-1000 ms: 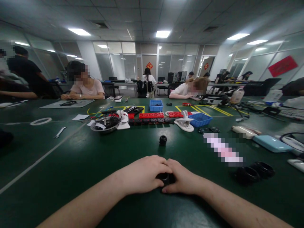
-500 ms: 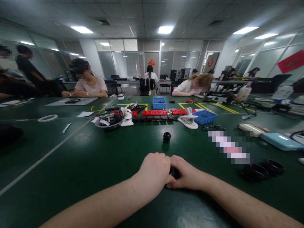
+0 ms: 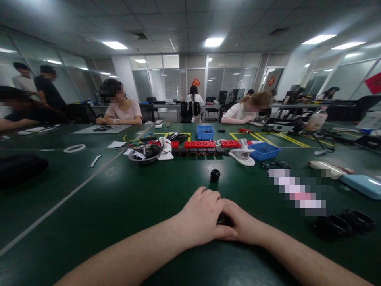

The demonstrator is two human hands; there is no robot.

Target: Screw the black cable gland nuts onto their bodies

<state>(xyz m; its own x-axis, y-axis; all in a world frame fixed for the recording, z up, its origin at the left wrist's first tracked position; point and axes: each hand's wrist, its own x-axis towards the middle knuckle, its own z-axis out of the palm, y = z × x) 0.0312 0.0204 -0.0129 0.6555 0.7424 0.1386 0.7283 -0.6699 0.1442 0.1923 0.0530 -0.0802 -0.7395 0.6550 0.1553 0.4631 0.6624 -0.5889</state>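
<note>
Both of my hands close round a black cable gland [image 3: 220, 219] low over the near part of the table; most of it is hidden by fingers. My left hand [image 3: 205, 212] lies over its top and left side, fingers curled and thumb stretched along the near side. From the right, my right hand [image 3: 242, 222] wraps it, its fingers mostly hidden behind the left. A smaller black cable gland [image 3: 214, 175] stands upright just beyond my hands. To the right sit two large black ring-shaped parts [image 3: 333, 226] [image 3: 358, 220], side by side.
Across the green table [image 3: 143, 190] run red socket strips [image 3: 199, 144], a white clamp [image 3: 242, 153], blue bins [image 3: 205, 132] [image 3: 264, 151] and a bowl of cables [image 3: 144, 154]. A wrench [image 3: 94, 161] lies left. Glasses [image 3: 276, 164] and a light blue case [image 3: 363, 186] lie right. Co-workers sit opposite.
The view has shifted, so everything sits slightly further right and lower. My left hand has turned over the cable gland, its thumb now reaching further across the near side.
</note>
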